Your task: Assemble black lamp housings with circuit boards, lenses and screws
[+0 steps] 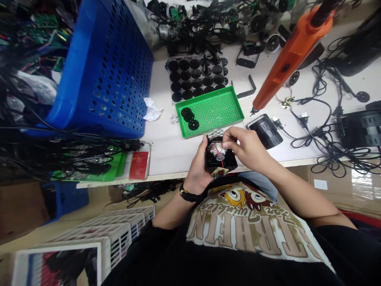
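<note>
With the hands at the clock's centre and 12 o'clock straight ahead, the left hand (198,169), a black watch (188,194) on its wrist, curls around the near side of a black housing (220,157), gripping it against the palm. The right hand (245,147) comes in from 3 o'clock, its fingertips (228,137) pressed together in a pinch on thin red wires (219,151) that cross the housing's open face. A small circuit board (219,172) hangs at the housing's near edge, at 6 o'clock.

Just beyond, at 3 o'clock, a second black housing (266,131) lies on the white bench (169,155). At 12 o'clock sits a green perforated tray (220,112) holding black discs (188,115); more discs (190,75) stand in rows behind it. A crumpled tissue (152,110) lies at 10 o'clock, and a red card (139,165) at 9 o'clock. An orange electric screwdriver (293,59) hangs at 1 o'clock, its tip just above the bench. Tangled black power cords (318,135) spread at 3 o'clock, and a blue perforated basket (101,75) stands at 10 o'clock.
</note>
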Tool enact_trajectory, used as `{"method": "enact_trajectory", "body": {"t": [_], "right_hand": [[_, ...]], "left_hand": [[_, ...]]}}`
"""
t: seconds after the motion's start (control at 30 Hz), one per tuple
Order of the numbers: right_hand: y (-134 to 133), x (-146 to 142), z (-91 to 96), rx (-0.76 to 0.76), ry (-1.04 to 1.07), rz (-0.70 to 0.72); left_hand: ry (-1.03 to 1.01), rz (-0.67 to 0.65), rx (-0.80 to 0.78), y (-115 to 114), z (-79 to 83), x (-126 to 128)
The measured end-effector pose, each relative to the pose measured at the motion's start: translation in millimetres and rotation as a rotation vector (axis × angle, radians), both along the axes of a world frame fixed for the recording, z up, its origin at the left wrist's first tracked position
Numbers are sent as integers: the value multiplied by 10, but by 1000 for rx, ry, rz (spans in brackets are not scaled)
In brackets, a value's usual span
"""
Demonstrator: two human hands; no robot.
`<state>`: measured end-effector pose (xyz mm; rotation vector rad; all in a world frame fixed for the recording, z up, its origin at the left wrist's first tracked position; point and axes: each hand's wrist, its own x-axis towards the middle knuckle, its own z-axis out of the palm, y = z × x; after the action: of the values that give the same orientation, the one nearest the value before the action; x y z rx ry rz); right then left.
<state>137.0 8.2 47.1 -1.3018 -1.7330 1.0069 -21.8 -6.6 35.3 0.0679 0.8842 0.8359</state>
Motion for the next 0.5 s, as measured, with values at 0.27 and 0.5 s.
{"method": "enact_trajectory", "body": {"t": [0.27, 0.5], "right_hand": [[-9, 21, -29, -51, 8, 4], [-115, 41, 1, 52, 30, 20]], "left_hand": [[62, 20, -35, -27, -61, -6], [102, 39, 183, -71, -25, 8]]}}
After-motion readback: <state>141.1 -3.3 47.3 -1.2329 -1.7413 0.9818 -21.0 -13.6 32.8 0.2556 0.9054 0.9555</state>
